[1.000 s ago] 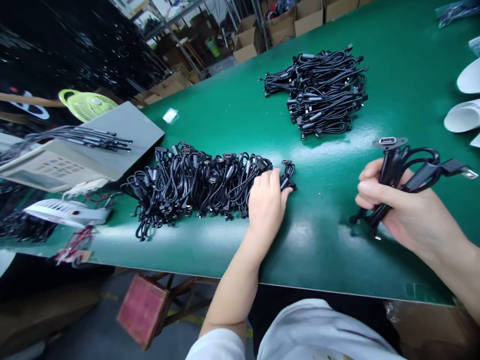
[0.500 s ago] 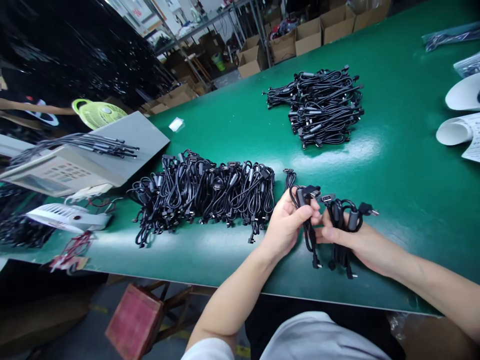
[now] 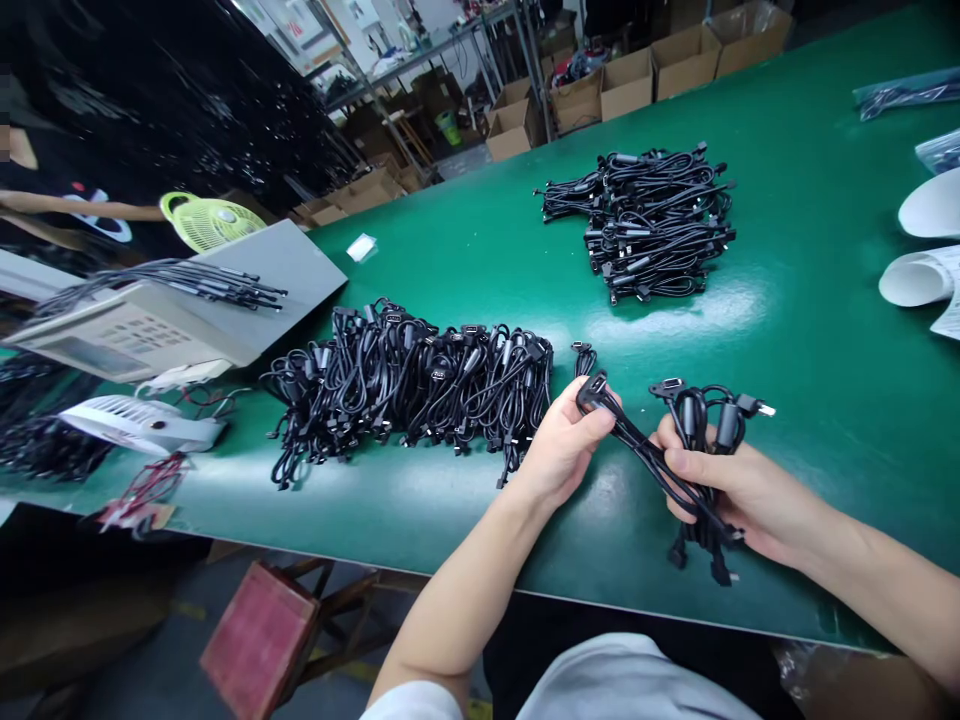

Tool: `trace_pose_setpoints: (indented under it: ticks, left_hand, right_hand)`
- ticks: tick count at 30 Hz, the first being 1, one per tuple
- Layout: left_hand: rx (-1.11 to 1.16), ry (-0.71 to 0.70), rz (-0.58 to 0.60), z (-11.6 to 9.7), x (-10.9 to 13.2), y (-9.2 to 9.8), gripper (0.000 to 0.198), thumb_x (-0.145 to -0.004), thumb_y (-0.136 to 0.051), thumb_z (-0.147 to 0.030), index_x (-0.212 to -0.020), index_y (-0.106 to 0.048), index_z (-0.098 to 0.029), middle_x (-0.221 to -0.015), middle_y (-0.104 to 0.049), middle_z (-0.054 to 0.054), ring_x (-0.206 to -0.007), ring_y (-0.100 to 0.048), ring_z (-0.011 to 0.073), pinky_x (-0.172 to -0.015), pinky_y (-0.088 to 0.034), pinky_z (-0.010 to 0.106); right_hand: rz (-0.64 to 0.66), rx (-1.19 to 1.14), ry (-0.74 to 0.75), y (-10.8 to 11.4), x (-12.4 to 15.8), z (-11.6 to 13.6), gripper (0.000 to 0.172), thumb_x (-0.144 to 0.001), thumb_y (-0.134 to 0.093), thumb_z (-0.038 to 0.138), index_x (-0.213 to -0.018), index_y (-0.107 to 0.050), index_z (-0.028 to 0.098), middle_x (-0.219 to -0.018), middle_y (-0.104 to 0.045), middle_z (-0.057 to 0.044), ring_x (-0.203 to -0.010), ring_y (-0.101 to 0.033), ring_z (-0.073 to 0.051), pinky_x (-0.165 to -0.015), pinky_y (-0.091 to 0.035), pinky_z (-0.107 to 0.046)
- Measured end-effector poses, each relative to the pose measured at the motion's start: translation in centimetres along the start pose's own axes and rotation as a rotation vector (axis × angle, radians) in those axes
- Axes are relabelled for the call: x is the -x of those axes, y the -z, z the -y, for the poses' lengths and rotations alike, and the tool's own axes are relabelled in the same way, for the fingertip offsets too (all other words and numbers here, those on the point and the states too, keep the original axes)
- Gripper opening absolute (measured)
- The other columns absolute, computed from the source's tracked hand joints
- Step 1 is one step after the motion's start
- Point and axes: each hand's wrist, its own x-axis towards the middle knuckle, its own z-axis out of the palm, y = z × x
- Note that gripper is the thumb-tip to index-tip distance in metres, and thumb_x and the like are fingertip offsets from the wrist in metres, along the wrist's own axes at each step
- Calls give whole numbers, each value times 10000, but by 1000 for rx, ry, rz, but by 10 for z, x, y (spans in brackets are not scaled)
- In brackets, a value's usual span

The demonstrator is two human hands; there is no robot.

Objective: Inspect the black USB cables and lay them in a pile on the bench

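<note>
My left hand (image 3: pixel 562 440) pinches the connector end of a black cable bundle (image 3: pixel 637 440), which stretches across to my right hand. Closed round several coiled black cables (image 3: pixel 697 425), my right hand (image 3: pixel 720 475) also touches the lower part of that bundle. Left of my hands lies a long heap of coiled black cables (image 3: pixel 420 385) on the green table (image 3: pixel 465 520). A small cable coil (image 3: pixel 583 358) rests just beyond my left hand. Farther back, tied cable bundles (image 3: pixel 652 225) are stacked in rows.
At the left are a grey machine (image 3: pixel 150 330) with cables on top, a white fan (image 3: pixel 142 425) and a green fan (image 3: pixel 214 222), with a person's arm (image 3: pixel 97 208) behind. White rolls (image 3: pixel 919 278) and plastic bags lie at the right. A red stool (image 3: pixel 259 640) stands below.
The cable bundle in my left hand has turned from hanging down to slanting toward my right hand. My right hand has moved slightly right and down. The view has shifted a little.
</note>
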Motion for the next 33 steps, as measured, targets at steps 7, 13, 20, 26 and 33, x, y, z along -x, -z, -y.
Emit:
trace_pose_setpoints:
  ticks: [7, 13, 20, 26, 33]
  left_hand:
    - [26, 63, -64, 1, -1, 0, 408, -651, -898, -288, -916, -619, -154, -829, -632, -8, -755, -585, 102, -759, -448, 224]
    - [1, 6, 14, -2, 2, 1, 425, -725, -847, -233, -1056, -585, -188, -900, -655, 4, -856, -620, 115, -860, -464, 236]
    - [-291, -189, 14, -2, 6, 1, 335, -932, -617, -447, -1222, -599, -282, -1011, -626, 23, -905, -561, 138, -906, -431, 273]
    - [-269, -141, 29, 0, 5, 0, 327, -946, -592, -431, -1199, -650, -232, -952, -618, 33, -857, -576, 144, -868, -455, 278]
    - [-228, -101, 58, 3, 3, 3, 303, -954, -594, -392, -1198, -674, -232, -955, -634, 29, -852, -590, 125, -852, -460, 247]
  right_hand:
    - [-119, -55, -96, 9, -3, -6, 273, -800, -814, 331, -877, -596, 186, -737, -571, 11, -560, -512, -71, -501, -438, -181]
    - [-45, -8, -46, 7, -2, -6, 252, -828, -780, 302, -833, -553, 195, -642, -535, 40, -542, -513, -85, -514, -456, -201]
    - [4, 62, -19, 0, -1, -4, 290, -828, -774, 298, -781, -507, 195, -600, -521, 43, -542, -516, -101, -513, -466, -216]
    - [17, 104, -35, -1, 2, -7, 322, -807, -795, 324, -797, -498, 197, -600, -544, 42, -553, -530, -107, -528, -455, -219]
    - [12, 141, -4, -2, 1, -8, 307, -794, -809, 335, -819, -540, 188, -655, -591, 29, -606, -567, -114, -581, -452, -224]
